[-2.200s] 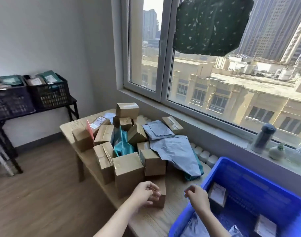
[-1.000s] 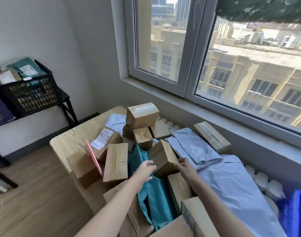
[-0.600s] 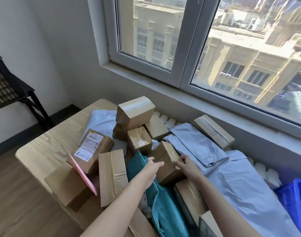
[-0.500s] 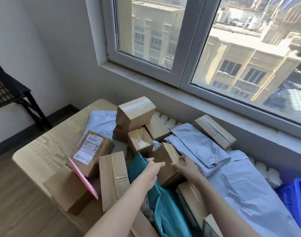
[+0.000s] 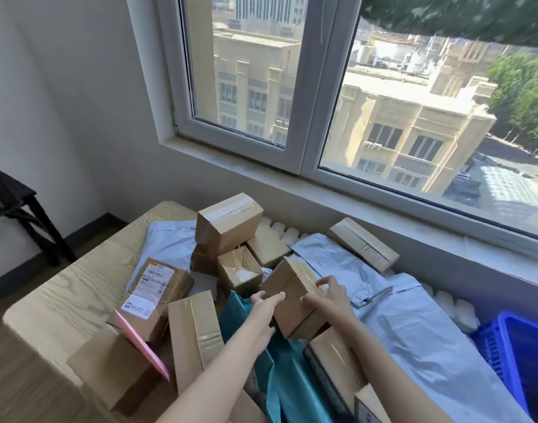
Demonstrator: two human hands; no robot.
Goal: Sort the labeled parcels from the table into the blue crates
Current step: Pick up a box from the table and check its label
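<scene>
Two hands meet on one small cardboard box (image 5: 289, 297), tilted mid-pile on the wooden table (image 5: 69, 300); left hand (image 5: 263, 303) lays straight fingers against its near-left face; right hand (image 5: 328, 296) curls fingers over the top edge, thumb on the front; at least ten brown boxes (image 5: 228, 224), three grey mailers (image 5: 429, 346), one teal bag (image 5: 292, 386), one pink envelope (image 5: 142, 346); blue crate (image 5: 518, 355) at right, contents hidden.

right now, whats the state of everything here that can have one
small box, tilted, held between both hands
left hand, fingers straight, pressing its side
right hand, gripping its top edge
top box, taped shut, tilted
labelled box, label facing up
blue crate, upright, inside mostly out of view
</scene>
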